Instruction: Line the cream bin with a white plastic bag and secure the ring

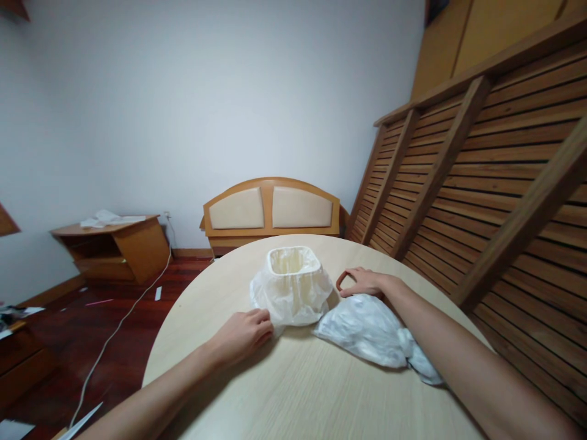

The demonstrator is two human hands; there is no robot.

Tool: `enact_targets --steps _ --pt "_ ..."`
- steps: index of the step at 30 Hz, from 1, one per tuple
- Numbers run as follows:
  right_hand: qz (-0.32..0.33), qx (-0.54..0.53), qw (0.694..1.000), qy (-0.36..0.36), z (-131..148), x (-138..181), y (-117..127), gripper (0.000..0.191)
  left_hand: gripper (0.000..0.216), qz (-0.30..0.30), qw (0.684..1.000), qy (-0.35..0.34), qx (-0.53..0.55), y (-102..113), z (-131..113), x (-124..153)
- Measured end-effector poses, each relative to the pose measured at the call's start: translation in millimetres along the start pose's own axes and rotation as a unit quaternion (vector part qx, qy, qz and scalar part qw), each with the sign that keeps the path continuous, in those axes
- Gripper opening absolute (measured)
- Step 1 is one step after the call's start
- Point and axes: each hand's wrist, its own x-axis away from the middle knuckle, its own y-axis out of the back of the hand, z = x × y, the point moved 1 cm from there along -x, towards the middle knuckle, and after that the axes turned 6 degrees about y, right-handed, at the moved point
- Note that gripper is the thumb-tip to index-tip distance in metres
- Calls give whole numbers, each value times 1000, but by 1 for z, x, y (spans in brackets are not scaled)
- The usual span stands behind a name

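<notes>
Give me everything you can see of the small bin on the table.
The small bin looks pale, plastic, with a rounded-square rim. A translucent white liner covers the rim and hangs crumpled outside. The bin stands upright on the round table, mouth up; its bottom inside is hidden. The left grip is at the liner's near-left edge; contact is unclear.

The head view looks forward and down across the table (pixel 293 385), which is near. It faces the wall (pixel 257 91) well beyond.

Pale wall (pixel 252 91), dk-red wd flr (pixel 142 324); padded headbd (pixel 268 208) bk ctr, cab (pixel 142 253) L, slatted panel (pixel 440 177) R.
</notes>
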Motion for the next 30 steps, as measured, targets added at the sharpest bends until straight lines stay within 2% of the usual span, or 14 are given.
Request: enact_targets --steps 3,6,8,10,12,14,17,21,22,25,27,30 --pt "-24 2 1000 12 12 3 12 77 18 -87 996 -23 27 14 -5 -2" --pt "-94 3 995 26 32 8 32 45 16 -187 980 -14 60 37 -8 -10" --pt "-148 5 988 35 53 17 45 43 15 -236 970 -4 63 53 -10 -19" --pt "-198 4 979 58 79 31 54 47 15 -261 963 11 72 68 -10 -31" --pt "-269 -18 953 136 109 48 57 42 16 -276 958 17 78 82 -12 -45" --pt "-285 -39 939 187 139 63 56 40 18 -287 955 15 75 93 -14 -58" --pt "-279 -49 939 198 173 75 50 42 21 -281 956 17 79 106 -18 -76" --pt "-282 -30 945 161 185 71 50 18 24 -262 959 15 107 115 -18 -89" --pt "-285 -26 946 156 182 69 51 15 23 -248 962 13 110 117 -16 -89" --pt "-285 -15 949 136 165 63 58 27 17 -178 981 26 71 118 -3 -85" --pt "-292 3 948 124 150 60 63 32 16 -123 990 71 8 118 8 -80" --pt "-298 32 950 91 127 54 68 31 27 -69 980 176 -68 117 24 -73"
